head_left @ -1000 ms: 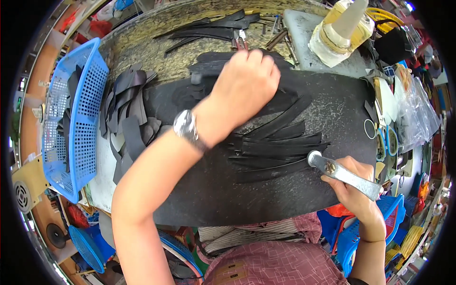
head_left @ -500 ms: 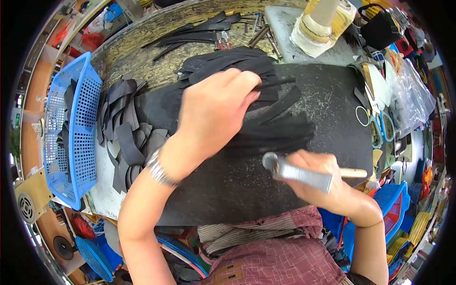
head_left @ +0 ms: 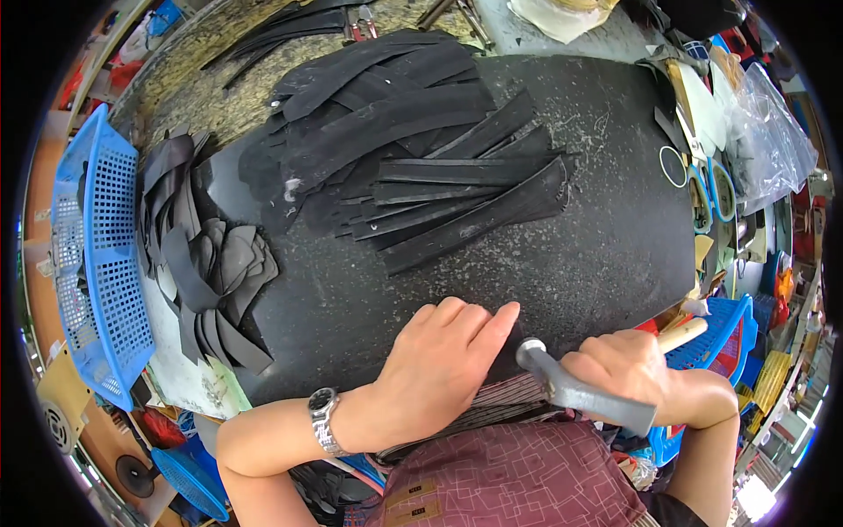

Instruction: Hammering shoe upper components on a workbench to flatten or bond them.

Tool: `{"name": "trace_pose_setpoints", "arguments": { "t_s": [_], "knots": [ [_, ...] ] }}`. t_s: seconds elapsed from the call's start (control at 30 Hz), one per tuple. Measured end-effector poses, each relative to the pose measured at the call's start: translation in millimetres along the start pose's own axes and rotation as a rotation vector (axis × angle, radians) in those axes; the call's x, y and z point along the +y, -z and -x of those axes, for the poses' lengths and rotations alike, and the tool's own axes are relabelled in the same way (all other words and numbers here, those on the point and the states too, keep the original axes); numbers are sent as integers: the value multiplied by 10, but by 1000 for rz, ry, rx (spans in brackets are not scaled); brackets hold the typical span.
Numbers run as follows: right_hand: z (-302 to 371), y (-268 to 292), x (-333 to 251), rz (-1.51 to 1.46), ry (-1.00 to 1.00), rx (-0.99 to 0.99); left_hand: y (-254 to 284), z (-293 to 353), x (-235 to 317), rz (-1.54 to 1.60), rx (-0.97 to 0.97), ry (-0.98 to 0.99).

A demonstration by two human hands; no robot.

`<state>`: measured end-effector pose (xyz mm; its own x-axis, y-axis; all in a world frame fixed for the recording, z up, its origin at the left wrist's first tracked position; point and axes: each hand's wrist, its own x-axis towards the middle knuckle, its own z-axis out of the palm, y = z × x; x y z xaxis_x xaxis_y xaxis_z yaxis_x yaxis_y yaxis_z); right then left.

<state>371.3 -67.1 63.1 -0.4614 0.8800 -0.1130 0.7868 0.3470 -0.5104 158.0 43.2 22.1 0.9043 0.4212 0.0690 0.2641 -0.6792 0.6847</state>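
My right hand (head_left: 619,362) is closed around the pale wooden handle of a hammer (head_left: 590,393). The hammer's grey metal head has a round face pointing left, close to my left hand (head_left: 439,360). That left hand is over the front edge of a black work mat (head_left: 421,307), knuckles up and fingers bent together; whatever lies under its fingertips is hidden. Farther back on the mat, several narrow black strips (head_left: 465,189) lie fanned out. Behind them is a heap of wider black strips (head_left: 386,114).
A blue mesh basket (head_left: 105,255) stands at the left, beside a loose pile of curved dark strips (head_left: 206,263). Scissors (head_left: 702,180) and a clear plastic bag (head_left: 768,140) lie at the right edge. Pliers (head_left: 362,25) lie at the back.
My left hand has come back from the strip heap, where it held a black strip, to the mat's front edge. The hammer has moved slightly nearer to me. The view has shifted.
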Motion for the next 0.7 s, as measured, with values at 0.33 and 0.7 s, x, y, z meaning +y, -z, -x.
{"name": "trace_pose_setpoints", "arguments": {
  "t_s": [0.33,0.7],
  "knots": [
    [-44,69,88,-171,-44,-39,-228,114,-153,-343,143,-446],
    [-165,197,160,-48,-19,-112,-203,151,-160,-360,121,-470]
  ]
}}
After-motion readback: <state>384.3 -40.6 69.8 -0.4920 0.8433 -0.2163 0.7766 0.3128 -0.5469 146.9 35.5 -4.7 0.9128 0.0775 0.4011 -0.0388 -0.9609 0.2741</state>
